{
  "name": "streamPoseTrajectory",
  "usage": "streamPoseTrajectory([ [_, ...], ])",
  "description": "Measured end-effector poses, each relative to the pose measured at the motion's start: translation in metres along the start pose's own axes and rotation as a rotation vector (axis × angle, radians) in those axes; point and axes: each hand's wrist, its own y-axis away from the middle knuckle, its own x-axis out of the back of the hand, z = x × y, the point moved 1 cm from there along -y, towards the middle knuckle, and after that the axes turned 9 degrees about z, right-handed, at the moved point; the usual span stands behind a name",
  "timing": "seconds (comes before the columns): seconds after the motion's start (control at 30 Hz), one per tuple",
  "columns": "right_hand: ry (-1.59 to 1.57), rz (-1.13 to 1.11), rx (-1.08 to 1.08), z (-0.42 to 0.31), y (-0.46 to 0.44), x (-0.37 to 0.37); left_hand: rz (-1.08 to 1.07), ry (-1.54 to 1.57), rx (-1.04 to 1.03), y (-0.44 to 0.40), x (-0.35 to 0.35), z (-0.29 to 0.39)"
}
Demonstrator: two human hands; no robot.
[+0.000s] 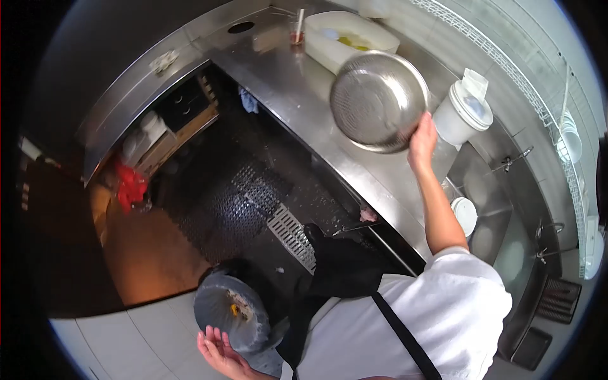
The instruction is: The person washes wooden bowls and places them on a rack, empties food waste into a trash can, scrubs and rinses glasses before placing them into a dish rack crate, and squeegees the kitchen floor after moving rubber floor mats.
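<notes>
Bowl (380,101), the shiny metal one, is tilted up around 1 o'clock, with the right hand (422,142) clamped on its rim at about the bowl's own 4 o'clock. White tub (322,47) sits partly behind it near 12, white bucket (455,117) at 2. Down at 7, the left hand (223,353) has fingers loosely spread by the grey-lined bin (212,304), can't tell if they're touching tbh.

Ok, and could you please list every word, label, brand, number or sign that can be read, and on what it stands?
None: no readable text.
The bowl in the right hand, bucket and bin show no legible marking.
</notes>
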Motion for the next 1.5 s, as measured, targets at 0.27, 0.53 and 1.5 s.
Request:
streamPoseTrajectory([
  [0.27, 0.748, 0.087, 0.735, 0.042, -0.029, 0.019, -0.388, -0.079, 0.046, -0.095, -0.211, 0.005],
  [0.53, 0.981, 0.200, 0.748, 0.113, -0.062, -0.131, -0.521, -0.378, -0.120, -0.211, -0.384, 0.011],
  [1.5, 0.593, 0.689, 0.406, -0.004, -0.058, -0.471, -1.810, -0.194, -0.390, -0.432, -1.109, -0.003],
])
